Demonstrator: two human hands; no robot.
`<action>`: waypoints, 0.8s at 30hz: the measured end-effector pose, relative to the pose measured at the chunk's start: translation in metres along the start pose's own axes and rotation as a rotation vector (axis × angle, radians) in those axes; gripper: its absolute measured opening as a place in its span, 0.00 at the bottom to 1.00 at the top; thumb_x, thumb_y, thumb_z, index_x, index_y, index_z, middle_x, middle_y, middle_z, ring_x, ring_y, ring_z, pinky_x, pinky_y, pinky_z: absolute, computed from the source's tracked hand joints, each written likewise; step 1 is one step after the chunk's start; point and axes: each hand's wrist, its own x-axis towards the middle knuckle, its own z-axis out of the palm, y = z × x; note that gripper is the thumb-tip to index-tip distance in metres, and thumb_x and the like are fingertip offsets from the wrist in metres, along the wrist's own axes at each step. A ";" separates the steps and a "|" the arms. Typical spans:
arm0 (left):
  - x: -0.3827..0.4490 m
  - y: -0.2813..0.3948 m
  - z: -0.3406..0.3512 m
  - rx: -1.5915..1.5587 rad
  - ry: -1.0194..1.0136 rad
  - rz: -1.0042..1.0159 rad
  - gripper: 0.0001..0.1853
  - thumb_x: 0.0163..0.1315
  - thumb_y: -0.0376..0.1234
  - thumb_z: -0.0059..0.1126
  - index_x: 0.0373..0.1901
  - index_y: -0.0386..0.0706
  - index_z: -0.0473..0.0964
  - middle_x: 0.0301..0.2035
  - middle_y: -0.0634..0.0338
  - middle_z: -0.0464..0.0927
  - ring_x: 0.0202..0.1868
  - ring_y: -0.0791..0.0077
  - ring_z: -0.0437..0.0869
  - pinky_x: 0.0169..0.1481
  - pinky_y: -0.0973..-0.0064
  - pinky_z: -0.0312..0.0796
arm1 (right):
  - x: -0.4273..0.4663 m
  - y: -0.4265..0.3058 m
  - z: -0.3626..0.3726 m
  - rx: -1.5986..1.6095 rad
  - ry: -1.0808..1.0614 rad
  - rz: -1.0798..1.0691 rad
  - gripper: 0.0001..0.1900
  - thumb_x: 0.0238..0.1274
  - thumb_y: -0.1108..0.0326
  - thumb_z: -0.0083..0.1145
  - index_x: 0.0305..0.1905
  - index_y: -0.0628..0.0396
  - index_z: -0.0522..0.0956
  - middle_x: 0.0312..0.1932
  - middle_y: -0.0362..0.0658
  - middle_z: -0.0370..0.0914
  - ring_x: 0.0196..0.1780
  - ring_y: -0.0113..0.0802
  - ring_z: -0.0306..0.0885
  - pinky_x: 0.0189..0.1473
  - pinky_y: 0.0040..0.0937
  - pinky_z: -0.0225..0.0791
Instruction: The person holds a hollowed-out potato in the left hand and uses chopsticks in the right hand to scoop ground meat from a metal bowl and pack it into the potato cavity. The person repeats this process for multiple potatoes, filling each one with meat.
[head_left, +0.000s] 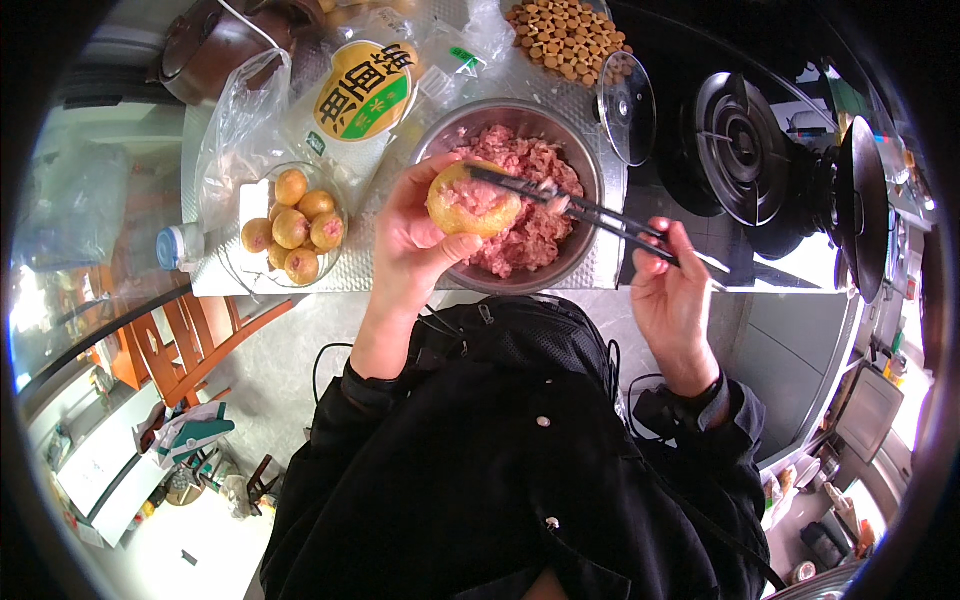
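Note:
Between the fingers and thumb of my left hand (412, 240) is a golden fried gluten ball (474, 214), its opening showing pink minced meat inside. My right hand (673, 285) grips a pair of black chopsticks (615, 223). Their tips reach over the ball's opening, and a bit of meat clings partway along them. Below both lies a stainless steel bowl (585, 259) holding raw minced meat (536, 232). To the left, several round golden balls (289, 227) are piled on a glass plate (335, 259); some show meat at an opening.
A printed plastic package (360, 97) and a clear bag (244, 127) lie behind the plate. At its left is a blue-capped container (178, 247). A glass lid (628, 109) stands near a wooden bead trivet (568, 37). The gas stove (739, 150) is at the right.

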 end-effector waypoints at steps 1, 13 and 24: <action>0.000 0.000 0.001 0.002 -0.016 -0.005 0.34 0.41 0.25 0.65 0.52 0.34 0.58 0.49 0.53 0.66 0.50 0.69 0.70 0.55 0.72 0.65 | 0.002 0.003 -0.001 0.017 0.007 0.059 0.10 0.62 0.66 0.42 0.36 0.63 0.70 0.27 0.45 0.72 0.26 0.27 0.68 0.30 0.19 0.65; -0.008 0.002 -0.001 -0.023 -0.075 -0.052 0.35 0.40 0.24 0.64 0.52 0.33 0.58 0.47 0.52 0.68 0.50 0.68 0.71 0.54 0.72 0.67 | 0.008 -0.029 0.024 -0.643 -0.061 -0.282 0.13 0.60 0.64 0.44 0.34 0.64 0.73 0.21 0.47 0.74 0.20 0.32 0.73 0.23 0.20 0.67; -0.012 0.003 -0.001 0.020 -0.035 -0.130 0.37 0.39 0.31 0.67 0.52 0.33 0.58 0.47 0.50 0.68 0.49 0.67 0.72 0.54 0.71 0.66 | -0.002 -0.042 0.063 -1.148 -0.331 -0.373 0.10 0.58 0.71 0.44 0.34 0.68 0.74 0.26 0.49 0.74 0.24 0.32 0.76 0.24 0.18 0.68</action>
